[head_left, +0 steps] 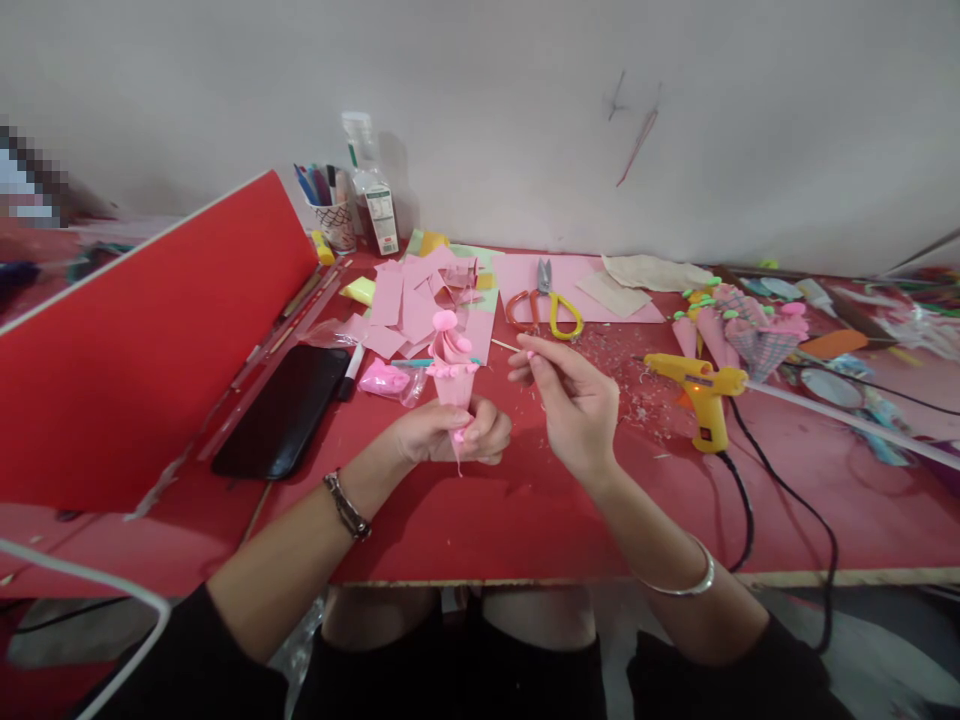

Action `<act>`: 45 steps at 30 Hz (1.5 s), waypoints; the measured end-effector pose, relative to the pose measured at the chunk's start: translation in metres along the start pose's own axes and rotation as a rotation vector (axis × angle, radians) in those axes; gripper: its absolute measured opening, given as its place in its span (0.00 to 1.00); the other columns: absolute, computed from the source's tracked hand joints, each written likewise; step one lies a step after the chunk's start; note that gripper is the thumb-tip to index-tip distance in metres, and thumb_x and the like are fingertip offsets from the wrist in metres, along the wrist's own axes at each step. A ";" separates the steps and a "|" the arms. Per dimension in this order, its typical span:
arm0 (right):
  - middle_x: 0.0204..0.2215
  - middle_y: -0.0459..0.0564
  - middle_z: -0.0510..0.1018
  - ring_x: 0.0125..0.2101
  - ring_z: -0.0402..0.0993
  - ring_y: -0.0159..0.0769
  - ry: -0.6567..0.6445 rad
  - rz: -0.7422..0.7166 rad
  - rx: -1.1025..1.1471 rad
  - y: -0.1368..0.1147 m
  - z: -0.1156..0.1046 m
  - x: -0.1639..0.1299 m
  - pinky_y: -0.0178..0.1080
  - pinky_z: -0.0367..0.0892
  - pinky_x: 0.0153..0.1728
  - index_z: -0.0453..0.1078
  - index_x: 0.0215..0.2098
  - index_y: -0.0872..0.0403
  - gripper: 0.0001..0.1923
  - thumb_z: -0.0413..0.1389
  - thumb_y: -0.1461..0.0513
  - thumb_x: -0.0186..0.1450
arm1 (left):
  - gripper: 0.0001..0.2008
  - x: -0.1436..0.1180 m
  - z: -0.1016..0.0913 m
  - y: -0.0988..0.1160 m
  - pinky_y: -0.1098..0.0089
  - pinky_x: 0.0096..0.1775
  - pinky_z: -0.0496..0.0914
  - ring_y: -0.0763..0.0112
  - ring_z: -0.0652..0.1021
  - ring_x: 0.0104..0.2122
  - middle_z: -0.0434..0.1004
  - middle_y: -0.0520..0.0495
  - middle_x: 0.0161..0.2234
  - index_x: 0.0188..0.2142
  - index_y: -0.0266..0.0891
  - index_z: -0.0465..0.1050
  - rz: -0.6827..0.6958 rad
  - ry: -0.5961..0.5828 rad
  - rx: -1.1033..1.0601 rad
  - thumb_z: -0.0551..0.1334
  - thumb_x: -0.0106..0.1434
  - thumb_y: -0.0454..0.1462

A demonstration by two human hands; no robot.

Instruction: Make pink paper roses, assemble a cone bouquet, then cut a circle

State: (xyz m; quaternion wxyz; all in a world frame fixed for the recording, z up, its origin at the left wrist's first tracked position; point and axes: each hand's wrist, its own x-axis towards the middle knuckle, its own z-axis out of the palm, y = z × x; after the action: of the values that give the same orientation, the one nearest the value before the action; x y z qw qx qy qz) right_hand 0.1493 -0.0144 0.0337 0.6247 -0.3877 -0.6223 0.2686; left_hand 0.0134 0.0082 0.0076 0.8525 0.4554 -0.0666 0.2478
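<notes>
My left hand is closed around a small pink paper cone, held upright above the table. Pink clay dots ring its rim, a curled paper swirl rises from it, and a round pink ball sits on top. Between the thumb and fingertips of my right hand is a tiny pink clay ball, to the right of the cone. A thin pale stick shows by those fingertips; I cannot tell whether they hold it. A bag of pink clay lies left of the cone.
Behind my hands are pink paper pieces and scissors. A yellow glue gun with a trailing cord stands at right, before several finished cones. At left are a phone, a red board and a glass bottle.
</notes>
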 end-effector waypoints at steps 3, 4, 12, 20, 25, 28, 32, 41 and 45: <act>0.25 0.43 0.77 0.24 0.74 0.26 0.037 0.029 0.057 -0.001 0.002 -0.001 0.31 0.70 0.27 0.71 0.33 0.52 0.07 0.52 0.66 0.58 | 0.19 0.001 0.000 -0.001 0.73 0.19 0.52 0.80 0.56 0.14 0.52 0.55 0.13 0.13 0.37 0.57 0.010 -0.015 0.020 0.59 0.53 0.44; 0.24 0.43 0.77 0.23 0.73 0.26 0.044 0.041 0.071 -0.002 0.002 -0.001 0.31 0.70 0.26 0.71 0.31 0.53 0.06 0.53 0.66 0.57 | 0.19 0.001 0.000 -0.001 0.73 0.19 0.52 0.80 0.56 0.14 0.52 0.55 0.13 0.13 0.37 0.58 0.008 -0.024 0.027 0.59 0.53 0.44; 0.22 0.43 0.75 0.22 0.69 0.25 0.047 -0.174 -0.157 -0.007 -0.002 -0.001 0.30 0.67 0.23 0.70 0.26 0.53 0.03 0.56 0.66 0.56 | 0.18 0.001 0.000 -0.002 0.72 0.18 0.51 0.79 0.56 0.14 0.52 0.54 0.12 0.13 0.38 0.60 -0.032 -0.037 0.040 0.60 0.52 0.45; 0.31 0.46 0.77 0.33 0.72 0.31 -0.032 -0.338 -0.314 -0.012 0.001 -0.002 0.36 0.69 0.35 0.72 0.36 0.51 0.11 0.53 0.70 0.58 | 0.19 0.001 -0.003 -0.003 0.72 0.19 0.52 0.78 0.57 0.15 0.54 0.54 0.12 0.13 0.38 0.60 -0.041 -0.011 0.066 0.61 0.50 0.46; 0.26 0.43 0.75 0.28 0.70 0.29 -0.052 -0.344 -0.274 -0.016 0.000 -0.003 0.34 0.69 0.29 0.72 0.32 0.50 0.08 0.55 0.68 0.57 | 0.17 0.001 -0.005 -0.003 0.72 0.20 0.53 0.78 0.58 0.15 0.56 0.54 0.13 0.15 0.37 0.63 -0.041 -0.025 0.086 0.61 0.51 0.46; 0.23 0.43 0.70 0.25 0.66 0.28 -0.118 -0.304 -0.207 -0.019 0.000 -0.004 0.33 0.67 0.24 0.73 0.32 0.48 0.08 0.56 0.67 0.56 | 0.17 0.001 -0.005 -0.004 0.73 0.19 0.53 0.77 0.59 0.16 0.58 0.53 0.13 0.15 0.37 0.66 -0.100 0.001 0.097 0.63 0.49 0.47; 0.25 0.44 0.69 0.26 0.66 0.31 -0.176 -0.247 -0.156 -0.021 0.003 -0.005 0.37 0.68 0.27 0.73 0.34 0.43 0.12 0.55 0.67 0.57 | 0.18 0.002 -0.003 -0.004 0.73 0.18 0.53 0.77 0.60 0.16 0.57 0.54 0.12 0.14 0.37 0.66 -0.164 0.066 0.107 0.65 0.44 0.48; 0.25 0.45 0.67 0.27 0.65 0.31 -0.214 -0.211 -0.150 -0.019 0.004 -0.005 0.37 0.68 0.29 0.73 0.32 0.44 0.14 0.52 0.69 0.57 | 0.18 0.002 -0.002 -0.004 0.72 0.19 0.53 0.77 0.60 0.16 0.57 0.53 0.11 0.13 0.37 0.66 -0.178 0.093 0.131 0.65 0.43 0.49; 0.26 0.44 0.68 0.28 0.65 0.30 -0.212 -0.207 -0.142 -0.018 0.003 -0.005 0.36 0.66 0.29 0.72 0.32 0.47 0.11 0.53 0.68 0.56 | 0.18 0.003 0.001 -0.002 0.72 0.19 0.53 0.77 0.60 0.16 0.57 0.53 0.11 0.13 0.37 0.65 -0.166 0.090 0.141 0.65 0.44 0.48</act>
State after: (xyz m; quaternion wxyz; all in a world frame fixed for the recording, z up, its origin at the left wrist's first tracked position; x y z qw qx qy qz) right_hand 0.1432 -0.0277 0.0454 0.5511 -0.3340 -0.7388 0.1976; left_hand 0.0169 0.0075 0.0070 0.8380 0.5067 0.0274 0.2005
